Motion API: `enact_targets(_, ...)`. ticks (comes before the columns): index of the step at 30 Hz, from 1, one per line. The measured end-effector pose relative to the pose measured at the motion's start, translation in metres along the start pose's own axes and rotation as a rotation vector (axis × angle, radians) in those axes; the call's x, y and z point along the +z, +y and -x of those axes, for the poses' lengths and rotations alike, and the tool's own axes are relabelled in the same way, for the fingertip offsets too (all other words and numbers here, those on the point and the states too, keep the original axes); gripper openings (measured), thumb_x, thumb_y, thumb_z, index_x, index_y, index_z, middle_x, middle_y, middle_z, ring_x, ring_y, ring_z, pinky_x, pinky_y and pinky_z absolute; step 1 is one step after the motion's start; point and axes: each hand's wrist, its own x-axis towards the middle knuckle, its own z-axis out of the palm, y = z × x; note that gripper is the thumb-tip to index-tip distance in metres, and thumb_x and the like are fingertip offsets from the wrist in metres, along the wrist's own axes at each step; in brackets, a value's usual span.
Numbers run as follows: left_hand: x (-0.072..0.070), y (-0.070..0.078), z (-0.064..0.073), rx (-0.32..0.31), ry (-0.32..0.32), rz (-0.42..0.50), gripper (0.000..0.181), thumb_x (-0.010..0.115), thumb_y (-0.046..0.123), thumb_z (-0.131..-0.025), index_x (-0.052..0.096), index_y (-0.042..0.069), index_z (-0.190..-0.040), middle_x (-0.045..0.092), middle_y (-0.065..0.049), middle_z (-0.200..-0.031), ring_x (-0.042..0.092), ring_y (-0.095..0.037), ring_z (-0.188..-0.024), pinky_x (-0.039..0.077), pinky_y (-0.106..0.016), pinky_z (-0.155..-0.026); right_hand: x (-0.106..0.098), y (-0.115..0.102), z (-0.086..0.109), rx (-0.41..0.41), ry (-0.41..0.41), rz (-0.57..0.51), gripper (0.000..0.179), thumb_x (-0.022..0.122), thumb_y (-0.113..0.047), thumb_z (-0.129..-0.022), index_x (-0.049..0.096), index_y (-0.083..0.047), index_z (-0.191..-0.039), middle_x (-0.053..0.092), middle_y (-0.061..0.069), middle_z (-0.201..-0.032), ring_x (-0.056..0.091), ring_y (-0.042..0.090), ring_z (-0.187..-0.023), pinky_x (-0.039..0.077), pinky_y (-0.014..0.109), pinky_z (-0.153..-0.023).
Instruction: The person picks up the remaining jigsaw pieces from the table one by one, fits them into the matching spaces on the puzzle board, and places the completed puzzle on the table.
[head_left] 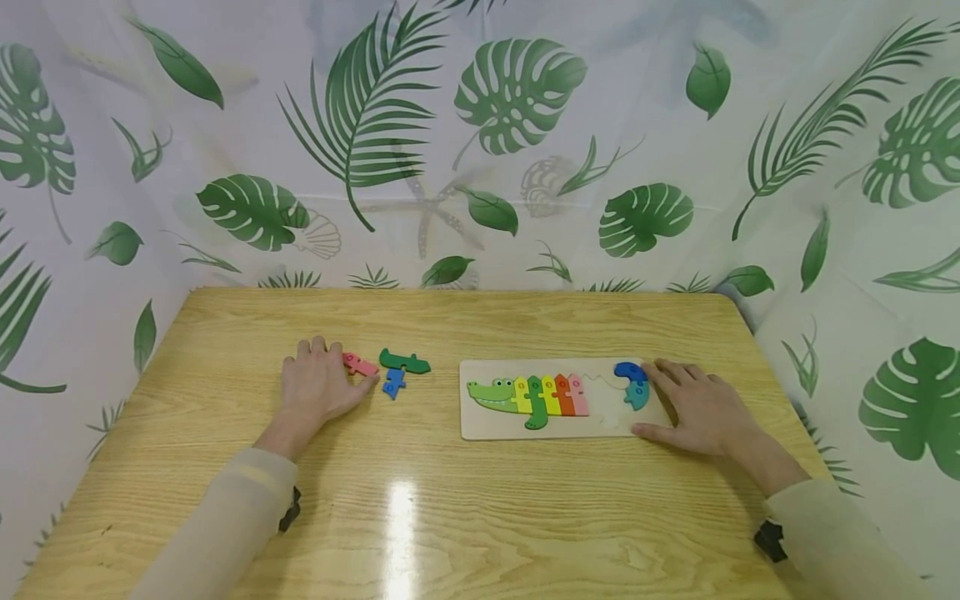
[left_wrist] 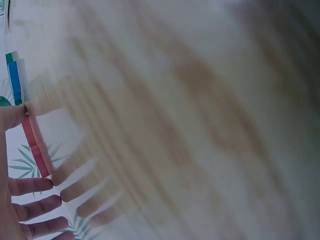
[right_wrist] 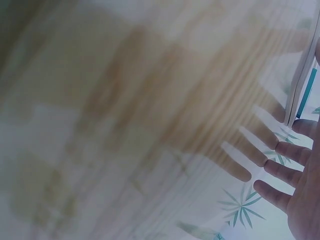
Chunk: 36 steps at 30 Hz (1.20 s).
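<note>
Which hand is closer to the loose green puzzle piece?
Left. The left hand is just left of the green piece; the right hand is far to its right, at the right end of the board.

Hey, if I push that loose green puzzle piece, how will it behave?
The loose green piece lies flat, so it will probably slide rather than roll. It looks thin with crisp edges, so likely stiff and light. The loose blue piece sits close beside it, so might get nudged.

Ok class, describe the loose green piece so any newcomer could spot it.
On the wood-grain table, find the crocodile puzzle board. To its left lies the loose green piece. It's nearer the board than the blue piece and pink piece.
</note>
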Motion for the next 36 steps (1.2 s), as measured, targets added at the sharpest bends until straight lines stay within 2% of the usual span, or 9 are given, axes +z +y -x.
enact_targets(5,0.000,0.000,-0.001,0.005,-0.009,-0.007,0.084,0.057,0.072,-0.092,0.064,-0.006,-0.121,0.061,-0.028,-0.118,0.057,-0.044,-0.106,0.052,-0.058,-0.082,0.001,0.001,-0.001,-0.004,0.004,0.004,0.113,0.052,-0.089,-0.087,0.034,-0.009,-0.165,0.041,0.023,-0.165,0.044,0.051,-0.146,0.042,0.074,-0.110)
enact_targets(21,-0.001,-0.002,0.001,0.034,0.012,0.008,0.074,0.058,0.066,-0.090,0.065,-0.002,-0.117,0.063,-0.024,-0.116,0.058,-0.041,-0.105,0.055,-0.055,-0.082,-0.001,-0.001,0.000,0.002,-0.002,0.006,0.113,0.052,-0.089,-0.087,0.034,-0.009,-0.165,0.041,0.024,-0.165,0.044,0.052,-0.146,0.043,0.074,-0.110)
enact_targets(30,-0.011,-0.001,0.001,0.047,0.014,0.034,0.076,0.058,0.068,-0.090,0.064,-0.001,-0.121,0.063,-0.025,-0.124,0.058,-0.045,-0.115,0.054,-0.059,-0.093,0.000,-0.001,0.000,0.002,0.009,0.004,0.113,0.053,-0.088,-0.087,0.035,-0.009,-0.165,0.042,0.024,-0.164,0.045,0.051,-0.145,0.043,0.075,-0.110)
enact_targets(36,-0.018,0.006,0.000,0.073,0.003,0.042,0.079,0.058,0.070,-0.090,0.063,0.000,-0.128,0.062,-0.025,-0.133,0.057,-0.046,-0.123,0.054,-0.062,-0.097,-0.003,-0.003,0.000,0.000,0.008,0.005,0.112,0.054,-0.087,-0.087,0.036,-0.008,-0.164,0.043,0.024,-0.164,0.045,0.051,-0.145,0.043,0.074,-0.109)
